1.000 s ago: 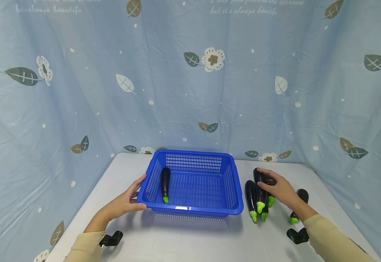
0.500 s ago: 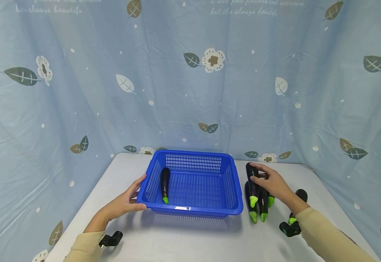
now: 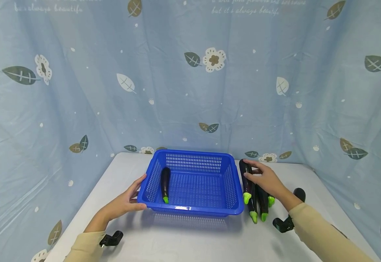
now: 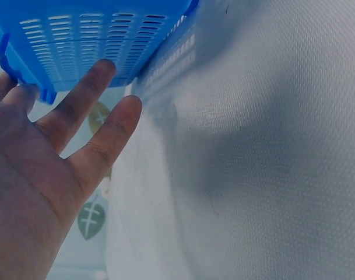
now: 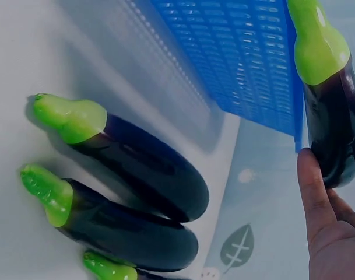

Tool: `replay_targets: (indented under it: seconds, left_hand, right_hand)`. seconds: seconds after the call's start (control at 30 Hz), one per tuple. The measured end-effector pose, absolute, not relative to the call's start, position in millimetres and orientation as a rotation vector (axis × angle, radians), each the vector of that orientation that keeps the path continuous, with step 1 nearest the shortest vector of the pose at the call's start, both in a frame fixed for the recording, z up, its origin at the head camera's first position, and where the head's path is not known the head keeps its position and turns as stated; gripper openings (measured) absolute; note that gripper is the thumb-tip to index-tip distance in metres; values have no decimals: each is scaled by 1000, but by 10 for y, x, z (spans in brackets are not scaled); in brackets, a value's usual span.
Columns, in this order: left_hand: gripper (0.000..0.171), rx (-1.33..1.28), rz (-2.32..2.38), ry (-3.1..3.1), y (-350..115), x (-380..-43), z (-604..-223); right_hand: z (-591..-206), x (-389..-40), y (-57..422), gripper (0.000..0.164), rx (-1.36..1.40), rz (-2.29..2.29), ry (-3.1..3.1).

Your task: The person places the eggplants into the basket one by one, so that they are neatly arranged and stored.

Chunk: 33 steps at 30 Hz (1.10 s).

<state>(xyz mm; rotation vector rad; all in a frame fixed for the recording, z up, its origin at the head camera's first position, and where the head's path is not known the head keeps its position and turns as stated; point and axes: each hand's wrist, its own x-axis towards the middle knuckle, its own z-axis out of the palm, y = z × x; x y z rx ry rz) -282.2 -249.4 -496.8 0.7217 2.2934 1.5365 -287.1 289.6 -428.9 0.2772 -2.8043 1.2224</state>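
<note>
My left hand (image 3: 124, 202) rests at the left rim of a blue plastic basket (image 3: 195, 210), thumb by the near corner. Two of its fingers (image 4: 104, 134) stretch out straight below the rim in the left wrist view. Inside the basket lies one dark purple eggplant (image 3: 165, 183) with a green stem end. My right hand (image 3: 267, 180) holds another eggplant (image 3: 246, 178) by its thick end, raised right beside the basket's right rim; the right wrist view shows this held eggplant (image 5: 334, 116) with its green end upward. Below it, several eggplants (image 5: 148, 169) lie side by side on the white table.
One more eggplant (image 3: 299, 194) lies farther right, partly behind the right forearm. Black wrist-worn devices show at the left sleeve (image 3: 87, 245) and the right sleeve (image 3: 321, 231). A pale blue patterned curtain (image 3: 190, 91) surrounds the white table (image 3: 190, 240).
The right hand has moved left, carrying its eggplant from over the pile to the basket's right rim. The left hand and basket have stayed in place.
</note>
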Motion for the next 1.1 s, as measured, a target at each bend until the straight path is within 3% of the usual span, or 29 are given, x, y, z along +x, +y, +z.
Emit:
replay_targets:
  seconds: [1.1]
  left_hand:
    - [102,713,1513,2320,-2477,-2807,-4970]
  right_hand:
    - [-4271,-3069,2506,62,341,1357,-2801]
